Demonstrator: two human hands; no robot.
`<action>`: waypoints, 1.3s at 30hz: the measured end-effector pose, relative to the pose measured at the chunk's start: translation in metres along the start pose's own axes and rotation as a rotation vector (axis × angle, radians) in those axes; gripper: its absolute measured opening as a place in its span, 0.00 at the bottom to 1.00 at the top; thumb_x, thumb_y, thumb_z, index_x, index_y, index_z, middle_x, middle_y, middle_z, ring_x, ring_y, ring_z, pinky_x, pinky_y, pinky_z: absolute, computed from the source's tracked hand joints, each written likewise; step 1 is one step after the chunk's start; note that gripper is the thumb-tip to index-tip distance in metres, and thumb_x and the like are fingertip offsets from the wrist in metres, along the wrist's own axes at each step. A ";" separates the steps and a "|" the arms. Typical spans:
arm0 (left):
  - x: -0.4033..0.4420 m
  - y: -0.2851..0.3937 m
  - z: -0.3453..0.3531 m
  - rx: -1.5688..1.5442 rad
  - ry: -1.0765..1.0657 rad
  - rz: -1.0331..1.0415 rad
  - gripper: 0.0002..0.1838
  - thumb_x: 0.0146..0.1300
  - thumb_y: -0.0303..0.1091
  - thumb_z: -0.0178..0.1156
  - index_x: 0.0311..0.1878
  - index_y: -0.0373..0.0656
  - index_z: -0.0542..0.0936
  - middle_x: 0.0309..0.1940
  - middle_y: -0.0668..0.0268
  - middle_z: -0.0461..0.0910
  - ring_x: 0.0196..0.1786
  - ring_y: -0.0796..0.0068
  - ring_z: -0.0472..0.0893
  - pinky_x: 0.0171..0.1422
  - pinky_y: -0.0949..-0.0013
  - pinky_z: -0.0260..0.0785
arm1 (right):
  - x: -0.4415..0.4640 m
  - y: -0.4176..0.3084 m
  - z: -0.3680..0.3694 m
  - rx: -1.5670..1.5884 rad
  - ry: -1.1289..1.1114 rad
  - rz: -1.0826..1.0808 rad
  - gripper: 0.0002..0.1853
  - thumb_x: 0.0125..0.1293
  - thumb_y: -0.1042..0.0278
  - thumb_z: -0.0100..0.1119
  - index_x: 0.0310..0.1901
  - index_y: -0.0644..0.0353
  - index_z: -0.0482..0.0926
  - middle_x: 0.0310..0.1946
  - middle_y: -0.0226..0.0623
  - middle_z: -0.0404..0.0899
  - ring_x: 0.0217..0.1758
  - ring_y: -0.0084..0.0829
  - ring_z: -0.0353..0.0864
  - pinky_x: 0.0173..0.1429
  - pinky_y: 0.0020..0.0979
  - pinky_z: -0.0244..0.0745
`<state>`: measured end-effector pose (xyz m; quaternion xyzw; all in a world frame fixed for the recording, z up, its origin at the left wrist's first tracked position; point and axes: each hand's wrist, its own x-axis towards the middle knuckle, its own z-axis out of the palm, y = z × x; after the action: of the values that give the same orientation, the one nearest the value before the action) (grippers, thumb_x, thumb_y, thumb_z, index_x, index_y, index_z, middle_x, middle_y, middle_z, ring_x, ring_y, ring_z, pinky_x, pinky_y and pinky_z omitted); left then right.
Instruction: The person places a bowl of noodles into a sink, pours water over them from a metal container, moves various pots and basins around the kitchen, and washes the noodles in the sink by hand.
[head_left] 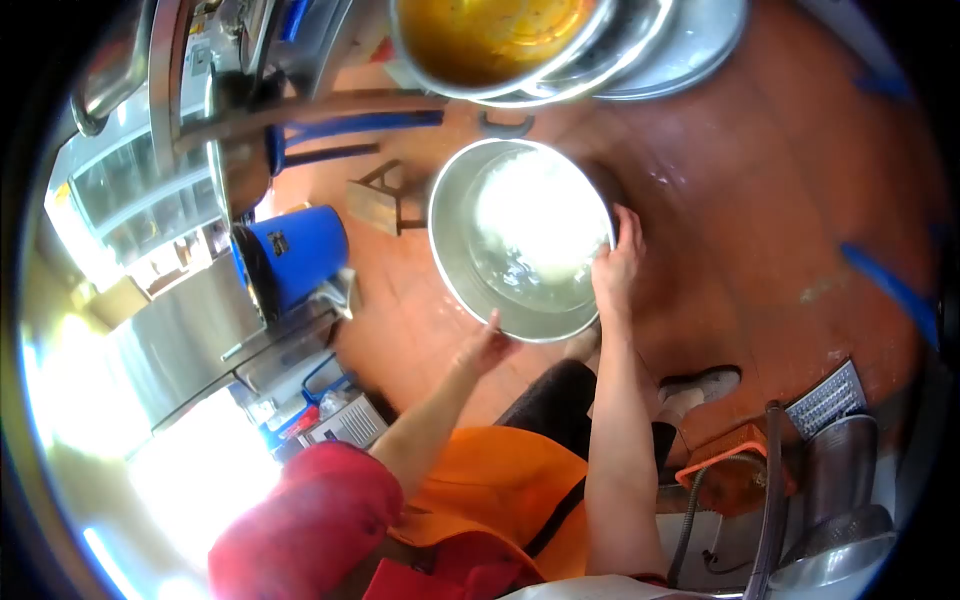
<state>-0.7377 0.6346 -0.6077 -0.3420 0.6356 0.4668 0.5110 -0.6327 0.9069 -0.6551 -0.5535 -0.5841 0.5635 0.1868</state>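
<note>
A large round metal pot (455,235) is held out over the tiled floor, with clear liquid inside and a bright glare on its surface. My right hand (618,262) grips the right side of its rim, fingers bent over the edge. At the lower edge, my left hand (487,346) holds on with the thumb up at the rim, while its other fingers are hidden underneath. Beyond the pot stands another metal vessel with orange-brown liquid (490,45), beside more metal vessels (675,60).
A small wooden stool (375,205) and a blue bin (300,255) are to the left. At lower right lie an orange basket (735,450), a metal grater (828,400) and stacked metal pots (840,470). The reddish tile floor (740,220) looks wet in places.
</note>
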 end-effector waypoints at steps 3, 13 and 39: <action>-0.016 -0.018 0.052 -0.107 -0.021 -0.036 0.28 0.68 0.46 0.54 0.63 0.39 0.63 0.53 0.55 0.72 0.53 0.61 0.76 0.57 0.56 0.75 | 0.000 -0.012 0.022 -0.041 -0.013 0.020 0.29 0.55 0.83 0.49 0.61 0.58 0.66 0.64 0.47 0.64 0.66 0.52 0.62 0.68 0.45 0.59; 0.015 0.080 -0.013 0.153 0.068 0.098 0.13 0.62 0.26 0.48 0.50 0.36 0.69 0.35 0.58 0.77 0.32 0.66 0.80 0.31 0.66 0.77 | -0.024 -0.016 0.125 0.131 -0.052 0.232 0.28 0.62 0.74 0.44 0.67 0.56 0.60 0.58 0.54 0.70 0.61 0.49 0.70 0.65 0.41 0.62; 0.097 0.328 -0.103 0.537 0.246 0.400 0.28 0.60 0.30 0.51 0.53 0.26 0.46 0.26 0.52 0.77 0.17 0.68 0.78 0.16 0.72 0.73 | 0.031 -0.105 0.298 0.187 -0.094 0.209 0.41 0.56 0.79 0.45 0.71 0.65 0.41 0.67 0.60 0.53 0.69 0.53 0.58 0.72 0.42 0.53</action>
<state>-1.0949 0.6496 -0.6176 -0.1181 0.8467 0.3294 0.4008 -0.9393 0.8255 -0.6647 -0.5644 -0.4766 0.6571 0.1502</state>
